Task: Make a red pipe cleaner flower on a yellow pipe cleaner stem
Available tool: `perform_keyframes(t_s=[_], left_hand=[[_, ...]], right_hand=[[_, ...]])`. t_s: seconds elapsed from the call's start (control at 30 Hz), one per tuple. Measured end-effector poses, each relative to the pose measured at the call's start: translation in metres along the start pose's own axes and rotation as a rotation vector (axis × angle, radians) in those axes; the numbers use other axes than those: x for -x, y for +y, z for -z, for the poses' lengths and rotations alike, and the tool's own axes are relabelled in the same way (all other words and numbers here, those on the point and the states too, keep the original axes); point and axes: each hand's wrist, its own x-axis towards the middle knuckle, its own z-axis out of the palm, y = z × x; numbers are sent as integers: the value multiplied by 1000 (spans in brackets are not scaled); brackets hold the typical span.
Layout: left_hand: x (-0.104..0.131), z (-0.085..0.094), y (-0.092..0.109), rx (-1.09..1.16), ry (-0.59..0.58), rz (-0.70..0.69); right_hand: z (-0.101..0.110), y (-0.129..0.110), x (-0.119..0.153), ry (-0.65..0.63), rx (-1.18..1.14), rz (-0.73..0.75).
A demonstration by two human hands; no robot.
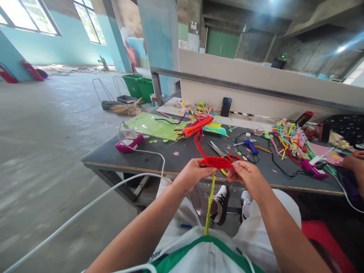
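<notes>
Between both hands, just off the table's front edge, is a flat red shape made of pipe cleaners (218, 162). My left hand (192, 172) pinches its left end, and my right hand (246, 175) pinches its right end. A loose red pipe cleaner rises from the left end, and another stretch of red lies behind my right fingers. From the underside of the red shape a yellow-green fuzzy stem (211, 203) hangs down toward my lap. Scissors (217, 149) lie open on the table right behind the red shape, their handles partly hidden.
Bundled pipe cleaners (198, 127) lie on a green sheet (153, 127). A blue glue gun (250, 146), a phone (226, 107) and a heap of coloured pipe cleaners (292, 136) are farther back. Pink power strips (129, 143) trail white cables. A co-worker's hand (354, 162) shows at right.
</notes>
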Motion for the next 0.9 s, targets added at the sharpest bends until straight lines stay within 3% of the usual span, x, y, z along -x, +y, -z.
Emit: perform_keyframes(t_s=[0.6, 0.77, 0.9], left_hand=[[-1, -1, -4, -31, 14, 18], [-3, -2, -11, -14, -3, 32], [-5, -7, -14, 32, -53, 27]], right_hand=[[0, 1, -7, 28, -159, -109], [-3, -3, -11, 35, 29, -32], [-9, -9, -13, -35, 225, 11]])
